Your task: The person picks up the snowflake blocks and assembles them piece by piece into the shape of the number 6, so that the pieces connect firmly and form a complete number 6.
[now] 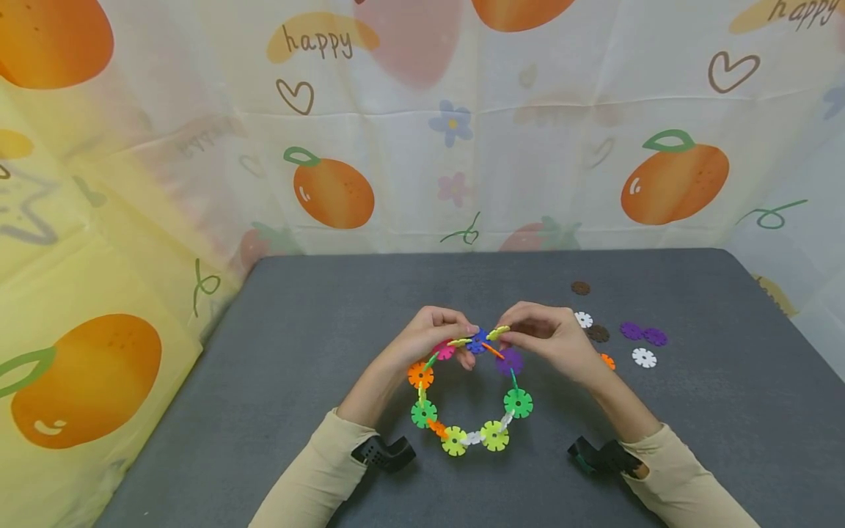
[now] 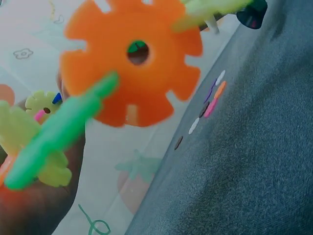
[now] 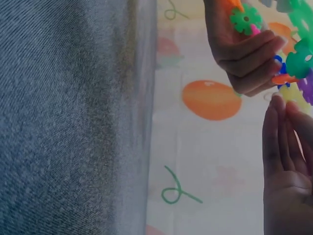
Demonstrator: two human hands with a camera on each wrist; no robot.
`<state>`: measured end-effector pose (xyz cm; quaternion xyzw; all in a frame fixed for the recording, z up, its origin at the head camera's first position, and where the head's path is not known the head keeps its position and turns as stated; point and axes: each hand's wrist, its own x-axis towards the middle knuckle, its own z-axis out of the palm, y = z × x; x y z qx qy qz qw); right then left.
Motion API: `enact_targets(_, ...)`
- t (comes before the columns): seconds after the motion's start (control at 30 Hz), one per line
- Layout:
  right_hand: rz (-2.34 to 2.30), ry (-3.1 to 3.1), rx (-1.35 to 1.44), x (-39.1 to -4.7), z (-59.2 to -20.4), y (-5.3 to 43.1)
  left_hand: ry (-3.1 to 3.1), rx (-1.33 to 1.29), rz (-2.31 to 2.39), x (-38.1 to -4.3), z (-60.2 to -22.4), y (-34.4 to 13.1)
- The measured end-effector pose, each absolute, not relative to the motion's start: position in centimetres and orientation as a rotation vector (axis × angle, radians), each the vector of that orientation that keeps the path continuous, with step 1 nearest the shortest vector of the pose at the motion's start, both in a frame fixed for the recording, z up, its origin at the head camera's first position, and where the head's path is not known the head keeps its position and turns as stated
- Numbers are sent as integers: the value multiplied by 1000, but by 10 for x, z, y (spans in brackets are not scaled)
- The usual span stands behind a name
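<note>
A ring of notched plastic snowflake discs, slotted into one another in many colours, hangs below both hands above the table. My left hand (image 1: 432,326) pinches the ring at its top, by the blue disc (image 1: 477,343). From the other side, my right hand (image 1: 548,334) holds a yellow disc (image 1: 499,332) between thumb and fingers, against the blue disc. Below the right fingers is a purple disc (image 1: 510,361); a green disc (image 1: 518,403) hangs lower. Close to the left wrist camera are an orange disc (image 2: 161,63) and a green disc (image 2: 58,134) seen edge-on.
Loose discs lie on the grey table (image 1: 297,330) to the right: two purple discs (image 1: 643,334), a white disc (image 1: 644,358), a brown disc (image 1: 581,288) and others partly behind the right forearm. A printed curtain (image 1: 396,147) stands behind the table.
</note>
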<state>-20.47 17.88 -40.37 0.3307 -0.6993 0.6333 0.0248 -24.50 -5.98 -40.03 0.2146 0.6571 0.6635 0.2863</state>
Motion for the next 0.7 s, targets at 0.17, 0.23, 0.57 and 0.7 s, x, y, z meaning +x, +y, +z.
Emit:
enact_targets(0.17,1916,-2080,1123,-206,-405,179,1764,539,1767,-245,-399,-59)
enact_targets(0.23,1888,-2052,1155,-207,-405,178,1762,528,1766,-245,-399,-59)
enact_targets(0.57,1793,-2101,1118,-209,-407,178,1781,470,1799,-245,-405,-54)
enact_targets(0.7,1773,-2170,1018,-211,-411,178,1783,443,1859,-243,-408,-50)
